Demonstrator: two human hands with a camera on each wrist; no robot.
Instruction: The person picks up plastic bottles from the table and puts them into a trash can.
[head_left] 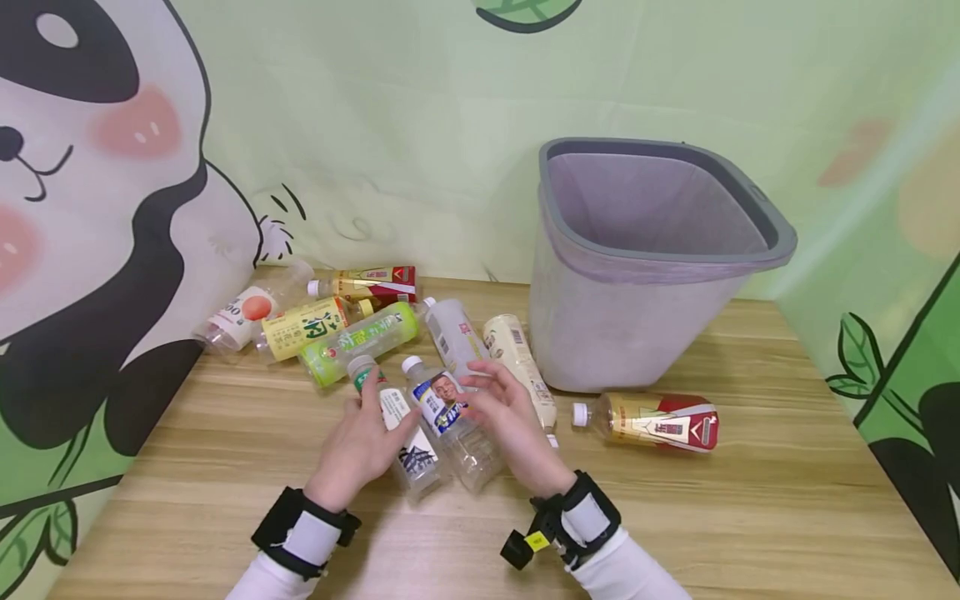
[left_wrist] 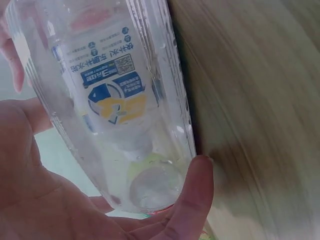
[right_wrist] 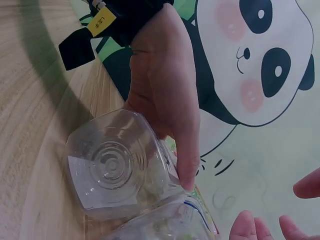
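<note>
My left hand (head_left: 356,446) grips a clear plastic bottle (head_left: 416,458) with a white label, its cap end pointing away. In the left wrist view the fingers (left_wrist: 192,195) curl round the clear bottle's side. Right beside that bottle lies another clear bottle (head_left: 476,458) with a blue label and a white cap. My right hand (head_left: 517,429) hovers over this second bottle's right side, fingers spread. Its fingertips (right_wrist: 244,225) stand apart with nothing between them in the right wrist view, where the left thumb (right_wrist: 187,170) lies along the first bottle.
A grey bin (head_left: 607,333) stands at the back right. A red-and-gold bottle (head_left: 660,423) lies before it. Left of the bin lie a cream bottle (head_left: 517,354), a grey-labelled bottle (head_left: 453,333), a green bottle (head_left: 363,342) and several others along the wall.
</note>
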